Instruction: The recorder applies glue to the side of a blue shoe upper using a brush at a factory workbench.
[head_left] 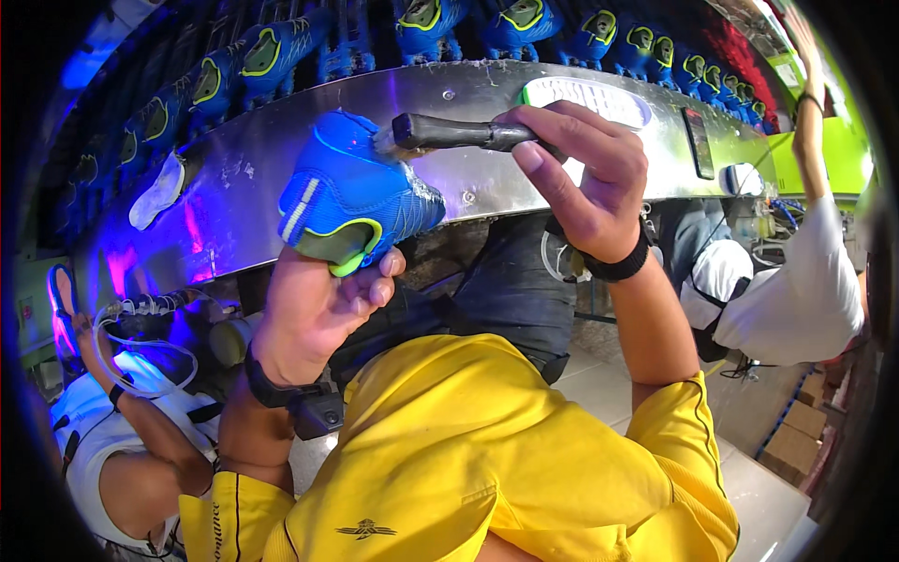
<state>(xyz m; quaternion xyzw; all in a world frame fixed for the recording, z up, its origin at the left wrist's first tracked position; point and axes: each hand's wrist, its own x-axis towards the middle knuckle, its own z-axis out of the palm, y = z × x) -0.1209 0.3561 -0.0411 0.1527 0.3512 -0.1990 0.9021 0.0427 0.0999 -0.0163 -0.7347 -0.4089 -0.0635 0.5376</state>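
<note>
The left hand (314,314) is closed around a blue shoe upper (351,197) with a yellow-green collar, gripping it from below at the heel opening, fingers curled over the collar edge. The shoe is held up in front of a curved metal conveyor rail (234,201), left of centre, its toe pointing up and right. The right hand (585,178) is closed on the dark handle of a brush (459,133), which lies roughly level; the brush's left end touches the top of the shoe near the toe. Both wrists carry black bands.

On the rail, just right of the brush hand, lies a white sole (585,96); another pale sole (157,192) lies on the rail at the far left. Beyond the rail a row of blue shoes (421,28) with yellow-green collars runs from left to right. The person wears a yellow shirt (468,459), which fills the near middle. At the right, another person in a white shirt (796,290) raises an arm. At the near left, a second co-worker in white (103,450) reaches up toward the rail.
</note>
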